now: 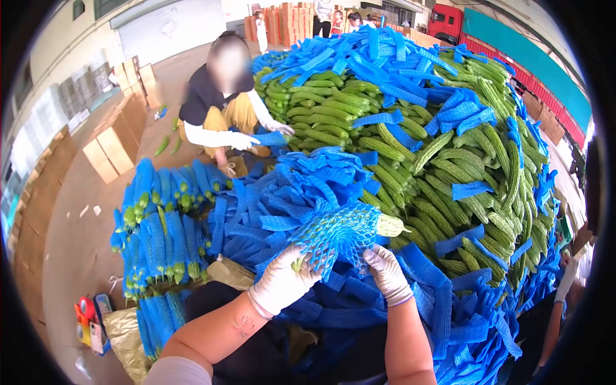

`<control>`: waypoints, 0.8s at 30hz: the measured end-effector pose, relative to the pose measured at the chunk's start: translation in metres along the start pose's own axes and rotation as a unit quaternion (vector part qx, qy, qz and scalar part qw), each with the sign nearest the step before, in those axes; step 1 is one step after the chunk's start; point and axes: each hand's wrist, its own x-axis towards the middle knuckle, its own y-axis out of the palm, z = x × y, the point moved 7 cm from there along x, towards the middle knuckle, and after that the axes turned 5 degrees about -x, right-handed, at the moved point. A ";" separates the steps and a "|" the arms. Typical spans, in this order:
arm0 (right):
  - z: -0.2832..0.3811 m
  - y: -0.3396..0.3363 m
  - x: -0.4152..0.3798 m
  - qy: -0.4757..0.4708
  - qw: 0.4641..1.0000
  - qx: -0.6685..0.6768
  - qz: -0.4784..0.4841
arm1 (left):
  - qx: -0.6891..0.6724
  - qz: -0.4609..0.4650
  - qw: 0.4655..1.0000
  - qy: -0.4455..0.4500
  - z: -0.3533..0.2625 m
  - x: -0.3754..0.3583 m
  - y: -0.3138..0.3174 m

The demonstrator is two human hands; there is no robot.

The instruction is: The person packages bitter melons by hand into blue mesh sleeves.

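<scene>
A bitter gourd (390, 226) is gripped in a blue foam net sleeve (337, 234) by both gloved hands, left hand (282, 282) and right hand (387, 273). Sleeved gourds (160, 218) are stacked at near left. A large unsleeved pile (423, 160) remains at far right, so most work is judged outstanding.

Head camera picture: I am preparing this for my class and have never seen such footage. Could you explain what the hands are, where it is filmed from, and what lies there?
The camera sits on a person's head, looking down at their own gloved hands. The left hand and right hand together hold a bitter gourd half inside a blue foam net sleeve. Ahead lies a big heap of green gourds mixed with loose blue sleeves. Sleeved gourds are stacked at the left. Another person crouches beyond, doing similar work.
</scene>
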 end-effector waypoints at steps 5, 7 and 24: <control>0.026 -0.018 -0.002 -0.057 0.988 -0.116 -0.081 | 0.022 -0.045 0.999 0.004 -0.010 -0.002 -0.005; 0.033 -0.033 -0.002 -0.076 0.978 -0.117 -0.153 | 0.066 -0.013 0.997 0.023 -0.010 -0.002 0.003; 0.005 0.044 -0.023 0.010 0.993 -0.048 0.105 | 0.652 -0.010 0.749 0.116 -0.029 0.008 0.026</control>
